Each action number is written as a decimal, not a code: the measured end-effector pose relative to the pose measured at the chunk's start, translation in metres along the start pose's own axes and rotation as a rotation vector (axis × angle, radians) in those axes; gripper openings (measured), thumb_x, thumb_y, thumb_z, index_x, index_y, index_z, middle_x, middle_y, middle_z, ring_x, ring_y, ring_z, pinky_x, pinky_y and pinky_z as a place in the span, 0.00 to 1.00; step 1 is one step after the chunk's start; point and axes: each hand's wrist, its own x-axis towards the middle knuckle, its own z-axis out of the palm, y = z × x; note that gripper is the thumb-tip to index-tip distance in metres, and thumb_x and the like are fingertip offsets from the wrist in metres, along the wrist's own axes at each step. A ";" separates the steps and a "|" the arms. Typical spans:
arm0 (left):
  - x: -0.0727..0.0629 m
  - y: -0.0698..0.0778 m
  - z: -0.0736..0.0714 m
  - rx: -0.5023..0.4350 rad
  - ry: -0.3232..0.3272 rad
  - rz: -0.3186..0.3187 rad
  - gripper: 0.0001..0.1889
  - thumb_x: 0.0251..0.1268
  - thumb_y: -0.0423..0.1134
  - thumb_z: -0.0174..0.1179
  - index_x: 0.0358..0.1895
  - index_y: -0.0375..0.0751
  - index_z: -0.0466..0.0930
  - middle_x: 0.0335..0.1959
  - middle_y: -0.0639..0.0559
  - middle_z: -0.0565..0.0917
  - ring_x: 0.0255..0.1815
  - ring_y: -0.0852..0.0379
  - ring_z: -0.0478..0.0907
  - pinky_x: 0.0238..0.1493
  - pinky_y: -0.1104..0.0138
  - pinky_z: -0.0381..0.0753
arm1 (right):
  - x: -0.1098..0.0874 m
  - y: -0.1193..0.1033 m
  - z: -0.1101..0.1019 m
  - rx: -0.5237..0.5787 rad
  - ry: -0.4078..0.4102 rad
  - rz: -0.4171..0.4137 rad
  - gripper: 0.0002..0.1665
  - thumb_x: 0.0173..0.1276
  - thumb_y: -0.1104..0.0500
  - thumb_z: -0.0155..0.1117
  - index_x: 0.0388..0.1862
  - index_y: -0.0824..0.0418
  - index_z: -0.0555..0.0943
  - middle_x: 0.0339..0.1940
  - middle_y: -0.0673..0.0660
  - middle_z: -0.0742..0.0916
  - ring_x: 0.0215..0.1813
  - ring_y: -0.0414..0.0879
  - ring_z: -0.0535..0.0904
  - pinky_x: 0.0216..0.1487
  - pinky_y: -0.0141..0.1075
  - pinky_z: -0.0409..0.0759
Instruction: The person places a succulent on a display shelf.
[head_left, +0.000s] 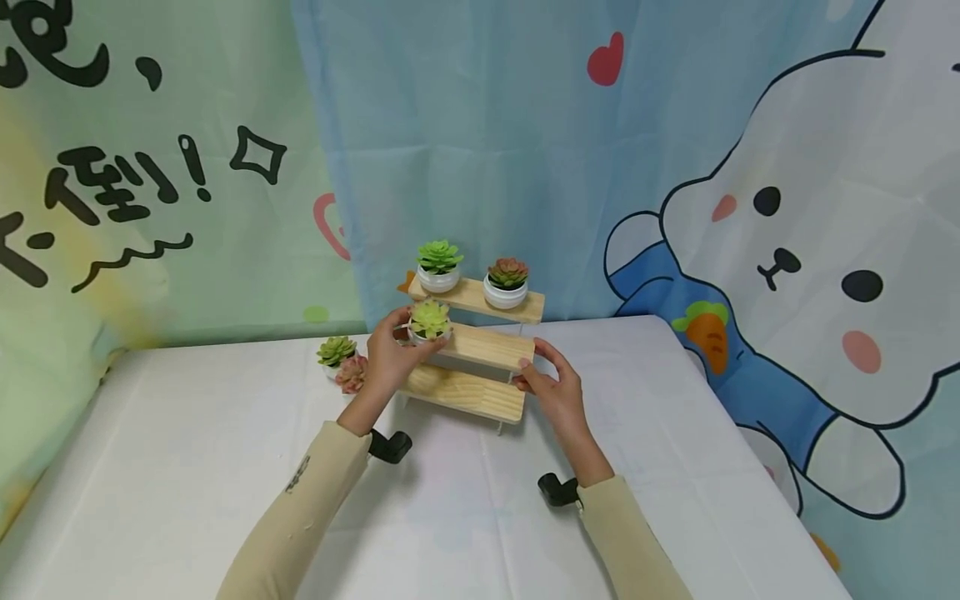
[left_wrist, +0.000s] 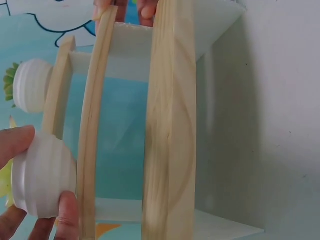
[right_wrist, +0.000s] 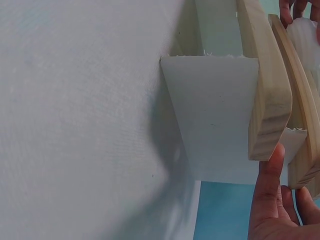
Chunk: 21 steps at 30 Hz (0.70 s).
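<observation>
A small three-step wooden plant stand with white side supports stands on the table. My left hand grips the white pot of a light-green artificial succulent at the left end of the middle step. The pot's base is right at the board's surface in the left wrist view. With its fingers at the right end of the middle step, my right hand holds the stand; one finger touches the lowest board's end. On the top step are a green potted succulent and a reddish one.
Left of the stand, another green succulent and a pinkish one stand close together on the white-covered table. A printed cloth backdrop hangs directly behind the table. Each wrist wears a black camera mount.
</observation>
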 end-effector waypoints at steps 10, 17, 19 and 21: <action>0.006 -0.002 0.002 -0.021 -0.021 -0.020 0.34 0.54 0.36 0.73 0.65 0.31 0.71 0.58 0.34 0.75 0.50 0.40 0.77 0.46 0.53 0.80 | 0.001 0.002 0.000 -0.014 0.003 0.006 0.31 0.73 0.62 0.60 0.73 0.61 0.65 0.69 0.60 0.70 0.33 0.34 0.83 0.41 0.26 0.81; 0.009 0.000 0.002 -0.030 -0.050 -0.015 0.33 0.56 0.36 0.71 0.65 0.30 0.70 0.58 0.34 0.75 0.52 0.40 0.78 0.45 0.56 0.81 | 0.001 0.001 0.000 -0.017 0.005 0.005 0.31 0.73 0.63 0.59 0.73 0.61 0.65 0.69 0.61 0.70 0.33 0.33 0.83 0.41 0.25 0.81; 0.009 0.001 0.002 -0.030 -0.061 -0.013 0.33 0.57 0.35 0.71 0.65 0.29 0.70 0.57 0.34 0.75 0.52 0.39 0.78 0.45 0.56 0.82 | 0.001 0.001 0.001 -0.018 0.006 0.005 0.31 0.73 0.63 0.59 0.73 0.61 0.65 0.69 0.61 0.70 0.32 0.33 0.83 0.40 0.25 0.81; 0.010 0.002 0.002 -0.033 -0.073 -0.018 0.33 0.57 0.35 0.71 0.65 0.29 0.69 0.57 0.34 0.75 0.53 0.39 0.78 0.45 0.56 0.81 | 0.001 0.000 0.001 -0.019 0.007 0.005 0.31 0.73 0.63 0.59 0.73 0.61 0.65 0.69 0.61 0.70 0.32 0.33 0.83 0.40 0.25 0.81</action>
